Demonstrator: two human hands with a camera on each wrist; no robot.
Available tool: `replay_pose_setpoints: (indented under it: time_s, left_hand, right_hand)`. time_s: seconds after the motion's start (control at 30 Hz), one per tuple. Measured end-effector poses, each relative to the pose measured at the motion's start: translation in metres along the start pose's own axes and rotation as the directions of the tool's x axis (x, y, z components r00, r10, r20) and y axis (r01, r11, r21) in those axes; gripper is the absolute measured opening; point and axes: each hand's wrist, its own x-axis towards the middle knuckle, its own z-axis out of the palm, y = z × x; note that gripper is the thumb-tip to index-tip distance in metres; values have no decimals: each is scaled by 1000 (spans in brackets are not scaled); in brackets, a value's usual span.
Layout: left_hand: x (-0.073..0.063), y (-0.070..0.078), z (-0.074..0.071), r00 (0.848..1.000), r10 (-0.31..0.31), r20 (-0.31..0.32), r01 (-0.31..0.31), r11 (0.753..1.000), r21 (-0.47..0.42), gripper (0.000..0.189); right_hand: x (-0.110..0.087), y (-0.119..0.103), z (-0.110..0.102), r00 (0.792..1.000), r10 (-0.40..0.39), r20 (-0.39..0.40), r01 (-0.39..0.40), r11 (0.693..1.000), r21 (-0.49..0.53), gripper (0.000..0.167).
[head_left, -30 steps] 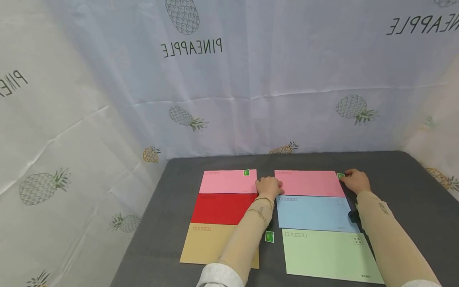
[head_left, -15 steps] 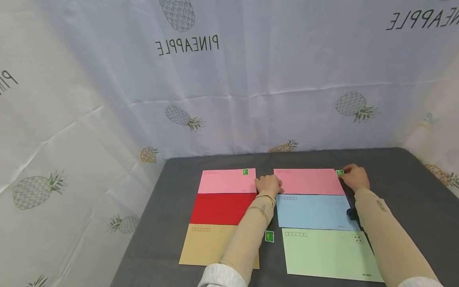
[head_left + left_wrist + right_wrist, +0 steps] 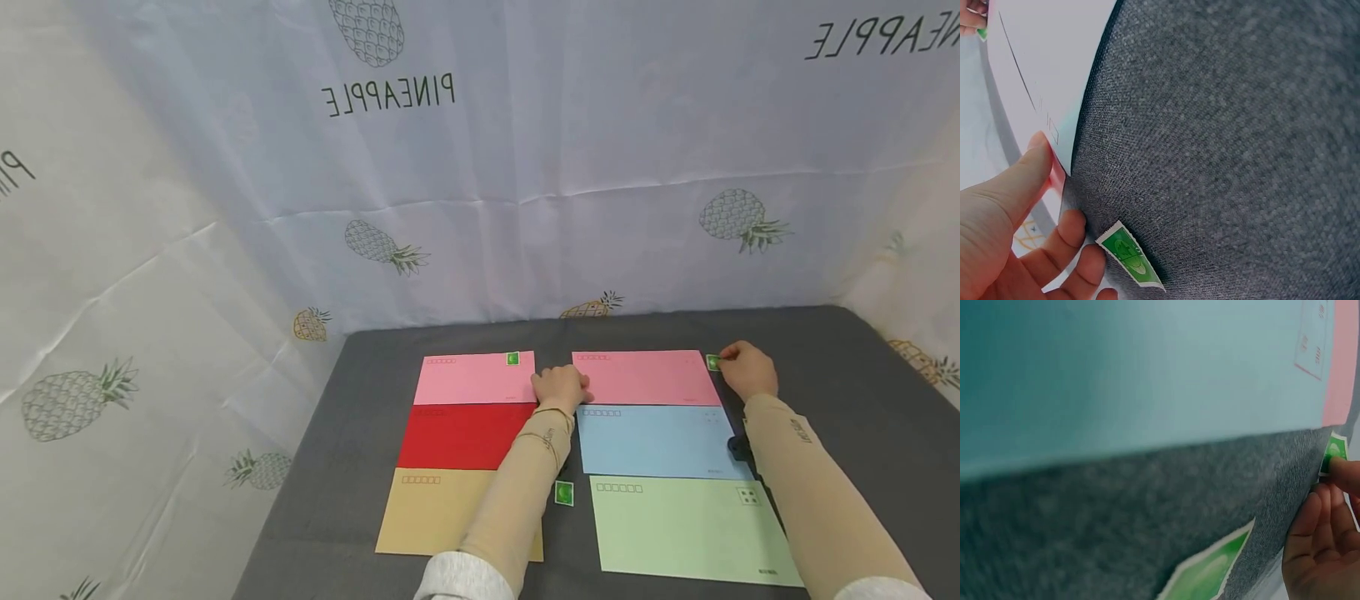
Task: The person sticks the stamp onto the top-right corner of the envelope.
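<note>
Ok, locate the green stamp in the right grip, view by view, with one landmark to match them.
Head: green stamp at right, a little below mid-height, just right of the right-hand pink envelope.
Left wrist: stamp tiny, near the top left corner.
Right wrist: stamp near the right edge, about mid-height.
Shared landmark: the right grip.

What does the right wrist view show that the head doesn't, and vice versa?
Right wrist only: a loose green stamp beside the blue envelope; the right forearm seems to cover it in the head view. Head only: the left hand, red envelope and tan envelope. Both: the right hand pinching another green stamp, the blue envelope and the pink envelope beyond it.
</note>
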Motion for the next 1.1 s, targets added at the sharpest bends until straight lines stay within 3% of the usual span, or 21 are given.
replay_pose_setpoints:
  time_s: [0.37, 0.6, 0.87, 1.1]
  left_hand:
    - [2, -3, 0, 1000, -12, 3, 12, 1000, 10, 29]
    - [3, -4, 1, 1000, -10, 1, 10, 1000, 12, 30]
    - [-2, -3, -3, 1000, -5, 11, 5, 1000, 7, 29]
    - [-4, -2, -1, 1000, 1, 8, -1, 1000, 6, 30]
  right_hand:
    - [3, -4, -8, 999, 38, -26, -33, 983, 183, 39]
    - [3, -14, -9, 996, 46, 70, -67, 944, 322, 58]
    - [8, -21, 3, 990, 21, 137, -64, 947, 314, 62]
    - [7, -24, 10, 981, 44, 191, -94, 961, 259, 63]
